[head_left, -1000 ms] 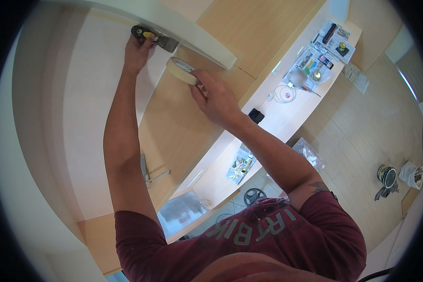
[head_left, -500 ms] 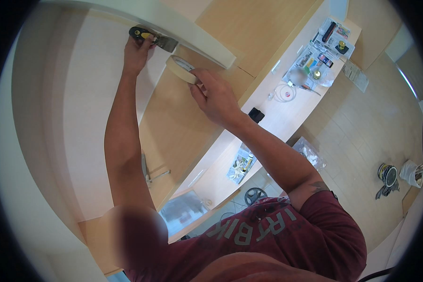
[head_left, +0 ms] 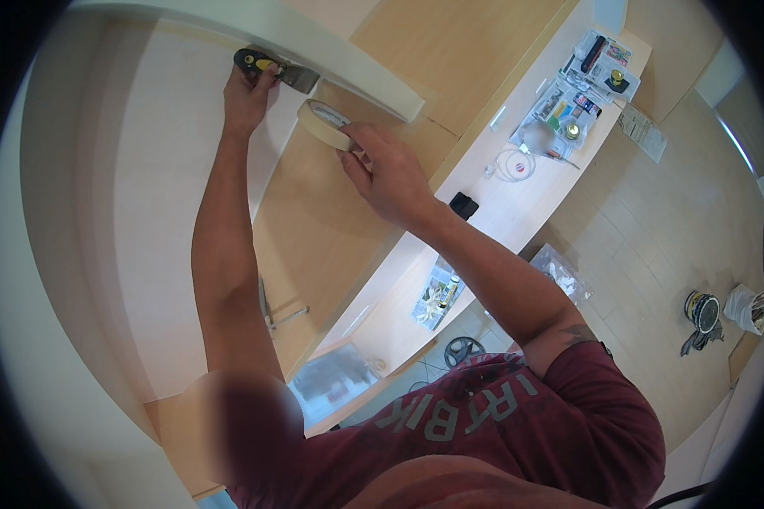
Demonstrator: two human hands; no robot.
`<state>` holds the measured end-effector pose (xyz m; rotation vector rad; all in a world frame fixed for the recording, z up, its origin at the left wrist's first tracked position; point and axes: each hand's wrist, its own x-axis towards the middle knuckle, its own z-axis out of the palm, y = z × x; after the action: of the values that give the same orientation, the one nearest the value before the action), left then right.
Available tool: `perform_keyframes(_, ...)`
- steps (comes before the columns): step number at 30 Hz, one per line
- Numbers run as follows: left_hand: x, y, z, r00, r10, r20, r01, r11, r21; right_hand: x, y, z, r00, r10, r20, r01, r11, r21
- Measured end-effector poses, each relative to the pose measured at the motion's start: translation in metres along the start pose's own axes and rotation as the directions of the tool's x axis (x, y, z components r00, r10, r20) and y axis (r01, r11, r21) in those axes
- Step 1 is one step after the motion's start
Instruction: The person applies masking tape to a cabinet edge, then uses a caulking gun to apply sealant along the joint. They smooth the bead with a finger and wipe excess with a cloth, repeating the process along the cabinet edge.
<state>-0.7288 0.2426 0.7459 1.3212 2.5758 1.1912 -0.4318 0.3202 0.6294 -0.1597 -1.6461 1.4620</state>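
At the upper left, my left hand (head_left: 246, 103) is closed around the black-and-yellow handle of a putty knife (head_left: 299, 79). Its flat metal blade points right and lies close along the edge of a cream-coloured beam (head_left: 356, 68). My right hand (head_left: 392, 176) grips a roll of cream masking tape (head_left: 321, 129) by its right side, thumb and fingers pinching the ring. The roll is a little below the blade, over a wood-grain panel (head_left: 323, 220). Whether a strip of tape runs from the roll to the beam, I cannot make out.
A long pale shelf (head_left: 505, 204) runs diagonally beyond my right hand, holding newspaper (head_left: 560, 106), a coiled white cable (head_left: 515, 165) and a small black box (head_left: 463, 205). On the floor at right stand a paint can (head_left: 702, 312) and a white bag (head_left: 745, 309).
The tape roll and my right fingers have shifted very slightly left. My left hand keeps the putty knife in nearly the same place.
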Motion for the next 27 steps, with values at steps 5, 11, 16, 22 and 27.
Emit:
perform_keyframes(5,0.001,-0.006,0.001,0.999,0.017,-0.034,-0.018,0.999,-0.032,0.001,0.000,-0.001,1.000,-0.016,0.000,0.016,1.000,-0.007)
perform_keyframes(11,-0.002,-0.012,0.000,0.998,0.059,-0.038,-0.060,0.998,-0.026,0.000,0.000,0.000,1.000,-0.005,0.005,0.005,1.000,0.011)
perform_keyframes(16,-0.003,-0.001,0.003,0.998,0.028,-0.049,-0.024,0.997,0.075,0.002,-0.002,-0.002,1.000,-0.028,0.007,0.028,1.000,-0.011)
perform_keyframes(22,-0.004,-0.005,0.005,0.994,0.078,-0.073,-0.078,0.997,-0.002,0.000,-0.006,-0.002,1.000,-0.031,0.001,0.031,0.999,-0.008)
perform_keyframes(27,-0.005,-0.004,0.002,0.997,0.074,-0.038,-0.072,0.997,0.036,-0.001,-0.007,-0.003,0.999,0.031,0.031,-0.032,0.999,0.020)
